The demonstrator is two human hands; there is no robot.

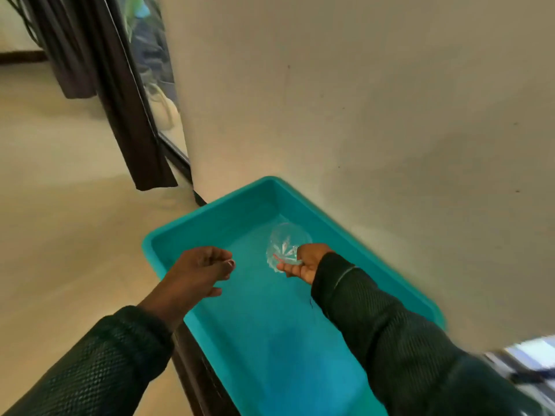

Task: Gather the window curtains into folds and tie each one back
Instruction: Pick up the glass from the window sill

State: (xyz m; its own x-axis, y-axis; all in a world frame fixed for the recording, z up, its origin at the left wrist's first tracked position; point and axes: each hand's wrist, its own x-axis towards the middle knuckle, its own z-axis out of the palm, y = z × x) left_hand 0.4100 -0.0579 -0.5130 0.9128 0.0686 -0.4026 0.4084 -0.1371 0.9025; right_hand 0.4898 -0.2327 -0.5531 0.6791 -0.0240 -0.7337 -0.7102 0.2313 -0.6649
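While both hands hover over the tray (210, 217), right hand (303, 262) pinching a clear bag (286, 241), left hand (201, 268) loose, the curtain (120, 94) hangs upright beyond the tray, nearer the left.

Dark brown curtain (132, 121) hangs at upper left along the glass window, fabric drawn into narrow vertical folds, lower hem free just above the floor. Second dark curtain (69, 55) hangs farther back, also bunched in folds. Whether either one is tied cannot be told. Neither is touched.
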